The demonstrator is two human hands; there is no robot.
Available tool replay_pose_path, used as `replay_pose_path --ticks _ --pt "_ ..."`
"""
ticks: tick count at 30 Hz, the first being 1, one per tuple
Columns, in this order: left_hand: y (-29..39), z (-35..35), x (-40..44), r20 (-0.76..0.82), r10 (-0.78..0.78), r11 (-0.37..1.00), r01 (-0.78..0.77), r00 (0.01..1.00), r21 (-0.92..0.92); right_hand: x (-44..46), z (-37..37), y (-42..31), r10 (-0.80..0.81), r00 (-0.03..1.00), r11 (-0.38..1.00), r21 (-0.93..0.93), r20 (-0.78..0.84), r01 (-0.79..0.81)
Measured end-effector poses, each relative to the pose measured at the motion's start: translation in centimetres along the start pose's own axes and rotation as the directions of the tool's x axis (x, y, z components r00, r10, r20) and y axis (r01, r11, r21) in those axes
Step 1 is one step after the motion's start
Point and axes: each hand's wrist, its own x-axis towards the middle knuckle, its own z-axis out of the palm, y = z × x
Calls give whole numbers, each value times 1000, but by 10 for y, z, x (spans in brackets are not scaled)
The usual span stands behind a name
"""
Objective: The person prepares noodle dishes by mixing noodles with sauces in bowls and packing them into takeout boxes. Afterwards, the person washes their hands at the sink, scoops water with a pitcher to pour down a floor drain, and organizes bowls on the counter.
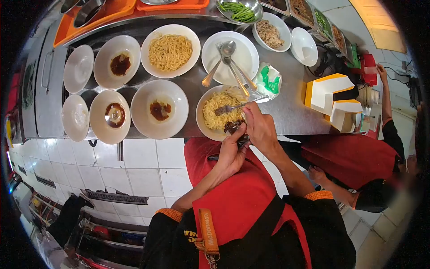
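A white bowl (200, 122) of yellow noodles (215, 117) stands at the counter's front edge, just before me. My right hand (262, 130) is closed around a fork (233, 107), whose tines lie in the noodles. Beside it, my left hand (230, 154) is closed at the bowl's near rim on a dark, shiny thing (233, 127). Its kind is hard to make out, and my fingers hide part of it. Behind this bowl, a white bowl (210, 47) holds spoons and a fork (211, 74). A crumpled white-and-green packet (270, 81) lies to its right.
Several white bowls (160, 95) stand left, some with dark sauce. Another noodle bowl (170, 50) sits farther back. At the back are green vegetables (242, 12) and a bowl of chopped food (270, 33). Open cartons (331, 92) stand right, near another person's arm (386, 96).
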Motion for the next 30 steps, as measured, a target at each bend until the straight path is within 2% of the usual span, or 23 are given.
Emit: replay_pose_path --ticks 4,6,9,15,16,17,18,20,21,24,27,30 --pt "-1 0 3 -60 -28 995 22 998 -95 -1 2 1 -66 998 997 -37 -8 66" --pt "-1 0 5 16 -39 996 40 999 -75 1 1 1 -93 996 994 -52 0 93" --pt "0 11 2 -14 -12 999 11 1000 -38 6 -3 -2 -117 993 992 45 11 116" --pt "0 2 3 10 -31 995 32 999 -91 4 -2 -4 -92 995 996 -12 -40 92" --pt "1 1 2 14 -30 995 31 999 -92 7 -5 -5 -28 999 1000 4 -33 28" --pt "1 -3 1 51 -61 998 62 997 -15 9 -7 -5 39 999 999 20 -23 -39" --pt "2 -4 0 88 -93 994 88 992 64 11 -7 -3 37 999 999 18 -26 -37" --pt "3 0 -5 68 -84 991 76 994 114 13 -6 0 133 991 991 26 -4 -133" --pt "4 1 -7 47 -71 985 62 996 162 14 -6 0 133 991 991 27 -3 -133" --pt "6 -2 -7 48 -73 979 62 996 194 18 -4 1 137 991 990 16 0 -137" --pt "8 -4 -8 26 -93 974 85 995 211 19 -3 2 69 997 997 -19 -23 -69" --pt "7 -9 -7 20 -111 982 107 994 158 15 -1 0 60 998 998 12 -35 -60"
